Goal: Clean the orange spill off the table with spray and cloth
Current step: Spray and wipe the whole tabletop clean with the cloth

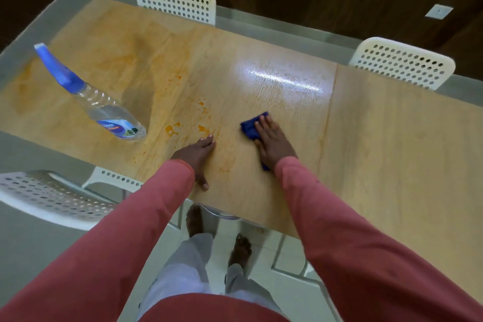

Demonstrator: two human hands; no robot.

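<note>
Only print I can spot from here is the blue label on the spray bottle [119, 129], white brand lettering across it but too blurry to read, nothing else has text

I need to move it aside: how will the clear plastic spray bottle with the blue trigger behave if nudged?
The clear plastic spray bottle looks tall and narrow, so it may tip. It seems only partly filled, so probably light. The table looks glossy; it might slide.

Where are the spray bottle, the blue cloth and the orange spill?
Spray bottle [109, 110]: head view, on its clear body.
Cloth [249, 127]: head view, on the blue part showing left of the fingers.
Orange spill [172, 129]: head view, on a bright orange blotch.
</note>
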